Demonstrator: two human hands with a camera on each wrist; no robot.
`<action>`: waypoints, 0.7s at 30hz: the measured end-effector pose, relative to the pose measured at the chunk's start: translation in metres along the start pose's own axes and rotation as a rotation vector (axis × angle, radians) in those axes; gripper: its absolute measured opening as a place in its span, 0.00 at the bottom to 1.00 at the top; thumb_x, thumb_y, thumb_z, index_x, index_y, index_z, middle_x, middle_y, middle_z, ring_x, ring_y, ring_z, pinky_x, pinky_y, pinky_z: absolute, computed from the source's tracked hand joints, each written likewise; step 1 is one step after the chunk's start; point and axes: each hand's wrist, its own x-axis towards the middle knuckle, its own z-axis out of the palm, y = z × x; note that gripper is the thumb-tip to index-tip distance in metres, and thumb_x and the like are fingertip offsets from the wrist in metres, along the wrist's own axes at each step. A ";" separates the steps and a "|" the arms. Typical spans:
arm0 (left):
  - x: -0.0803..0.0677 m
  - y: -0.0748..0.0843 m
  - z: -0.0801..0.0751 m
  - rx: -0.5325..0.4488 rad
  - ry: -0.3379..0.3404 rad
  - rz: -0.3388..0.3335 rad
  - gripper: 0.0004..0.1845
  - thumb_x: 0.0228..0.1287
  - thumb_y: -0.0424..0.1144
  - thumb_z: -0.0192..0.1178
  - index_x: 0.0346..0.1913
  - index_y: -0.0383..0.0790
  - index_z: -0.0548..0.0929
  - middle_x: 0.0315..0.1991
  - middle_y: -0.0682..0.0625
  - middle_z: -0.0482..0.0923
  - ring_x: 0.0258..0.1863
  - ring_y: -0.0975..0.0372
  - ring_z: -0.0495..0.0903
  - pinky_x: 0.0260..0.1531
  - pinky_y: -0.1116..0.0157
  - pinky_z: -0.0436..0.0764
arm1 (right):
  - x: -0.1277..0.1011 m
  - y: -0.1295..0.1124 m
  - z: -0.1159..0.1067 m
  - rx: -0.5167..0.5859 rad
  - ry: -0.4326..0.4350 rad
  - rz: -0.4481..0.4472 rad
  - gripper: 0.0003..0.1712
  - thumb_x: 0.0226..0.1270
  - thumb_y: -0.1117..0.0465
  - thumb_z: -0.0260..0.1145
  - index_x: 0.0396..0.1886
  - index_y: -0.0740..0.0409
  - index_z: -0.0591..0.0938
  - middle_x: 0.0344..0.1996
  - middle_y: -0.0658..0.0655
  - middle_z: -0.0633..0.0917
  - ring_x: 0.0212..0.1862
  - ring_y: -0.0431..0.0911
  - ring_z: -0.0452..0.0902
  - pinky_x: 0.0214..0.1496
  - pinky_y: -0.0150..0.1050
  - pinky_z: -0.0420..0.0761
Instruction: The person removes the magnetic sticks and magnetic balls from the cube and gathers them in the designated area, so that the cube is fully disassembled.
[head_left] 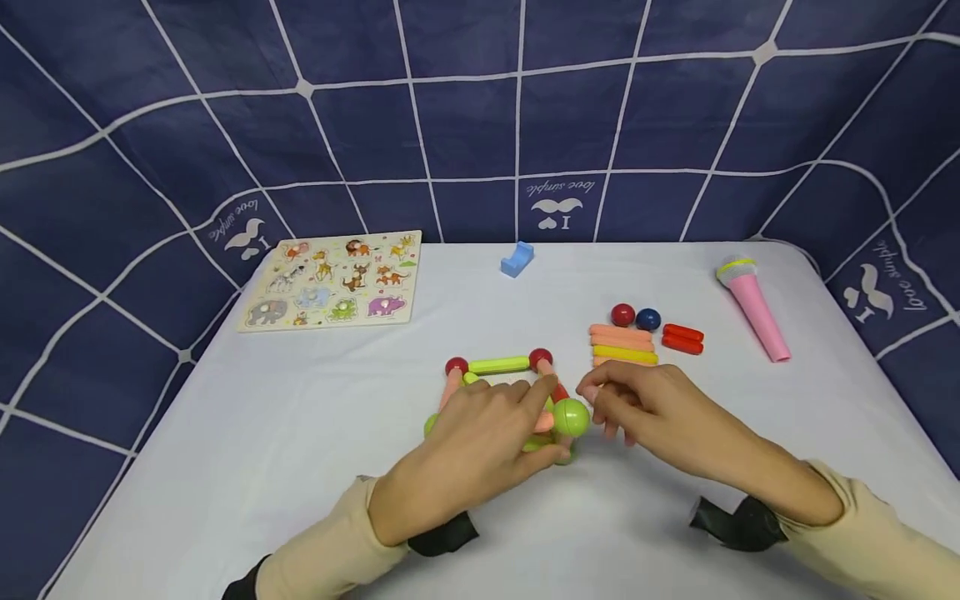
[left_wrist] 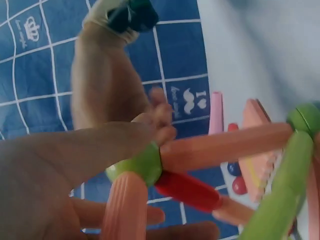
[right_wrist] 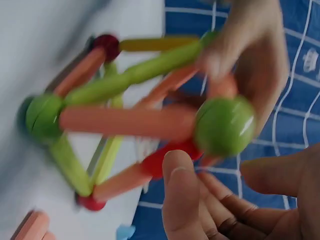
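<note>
A frame of magnetic building sticks and balls (head_left: 498, 365) stands on the white table, with green balls, red balls, and pink, green and red sticks. My left hand (head_left: 480, 433) lies over its near side and grips it beside the upper green ball (head_left: 572, 417), covering part of the frame. In the right wrist view, the left fingers hold a pink stick (right_wrist: 222, 87) by that ball. Just right of it is my right hand (head_left: 637, 408), fingers loosely bent and holding nothing. The right fingertips (right_wrist: 179, 162) overlap the red stick (right_wrist: 157, 161) in the right wrist view.
Behind the right hand lie several pink sticks and a yellow one (head_left: 625, 354), two red sticks (head_left: 682, 339), a red ball (head_left: 622, 314) and a blue ball (head_left: 648, 319). Farther out are a pink toy microphone (head_left: 757, 312), a light blue block (head_left: 517, 259) and an animal puzzle board (head_left: 337, 283).
</note>
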 end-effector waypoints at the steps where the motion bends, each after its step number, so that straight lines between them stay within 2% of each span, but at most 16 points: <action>1: 0.004 0.001 0.001 -0.030 -0.015 -0.011 0.34 0.59 0.62 0.66 0.58 0.40 0.76 0.26 0.57 0.77 0.20 0.66 0.74 0.17 0.70 0.69 | -0.003 -0.004 0.001 0.014 -0.013 0.002 0.10 0.76 0.55 0.58 0.47 0.53 0.82 0.25 0.47 0.81 0.25 0.44 0.78 0.25 0.36 0.79; 4: 0.014 0.003 0.002 -0.141 -0.083 -0.041 0.27 0.59 0.59 0.67 0.52 0.42 0.78 0.18 0.59 0.70 0.13 0.68 0.67 0.10 0.71 0.61 | -0.007 -0.011 0.006 0.042 -0.036 -0.002 0.17 0.74 0.46 0.59 0.49 0.53 0.80 0.25 0.46 0.81 0.24 0.43 0.77 0.25 0.35 0.77; 6: 0.018 0.003 0.003 -0.198 -0.133 -0.054 0.23 0.60 0.56 0.68 0.48 0.43 0.78 0.15 0.59 0.66 0.12 0.68 0.65 0.10 0.71 0.61 | -0.006 -0.013 0.011 0.030 -0.034 -0.006 0.19 0.71 0.42 0.61 0.48 0.51 0.80 0.23 0.45 0.81 0.22 0.41 0.75 0.24 0.34 0.74; 9: 0.020 -0.001 0.005 -0.243 -0.187 -0.077 0.20 0.60 0.53 0.69 0.45 0.44 0.78 0.15 0.59 0.66 0.15 0.68 0.67 0.12 0.71 0.63 | -0.001 -0.014 0.020 -0.004 -0.022 -0.026 0.22 0.66 0.39 0.65 0.47 0.50 0.78 0.22 0.43 0.79 0.20 0.39 0.72 0.22 0.32 0.71; 13: 0.021 -0.006 0.005 -0.291 -0.247 -0.091 0.17 0.61 0.48 0.69 0.43 0.43 0.76 0.17 0.57 0.67 0.17 0.67 0.67 0.14 0.70 0.65 | 0.006 -0.013 0.028 -0.004 0.001 -0.063 0.22 0.62 0.41 0.70 0.42 0.50 0.76 0.20 0.43 0.78 0.18 0.39 0.71 0.20 0.31 0.70; 17: 0.025 -0.007 0.004 -0.340 -0.280 -0.051 0.15 0.63 0.42 0.67 0.45 0.41 0.74 0.16 0.57 0.67 0.15 0.67 0.66 0.13 0.70 0.64 | 0.006 -0.010 0.030 0.009 0.031 -0.078 0.18 0.61 0.47 0.72 0.41 0.51 0.75 0.19 0.43 0.78 0.19 0.39 0.72 0.21 0.31 0.70; 21: 0.029 -0.005 0.003 -0.337 -0.293 -0.014 0.17 0.64 0.39 0.66 0.49 0.38 0.74 0.14 0.59 0.67 0.13 0.68 0.67 0.11 0.71 0.62 | 0.002 -0.008 0.027 0.020 0.035 -0.075 0.16 0.64 0.51 0.70 0.42 0.52 0.75 0.19 0.44 0.77 0.20 0.39 0.71 0.21 0.31 0.69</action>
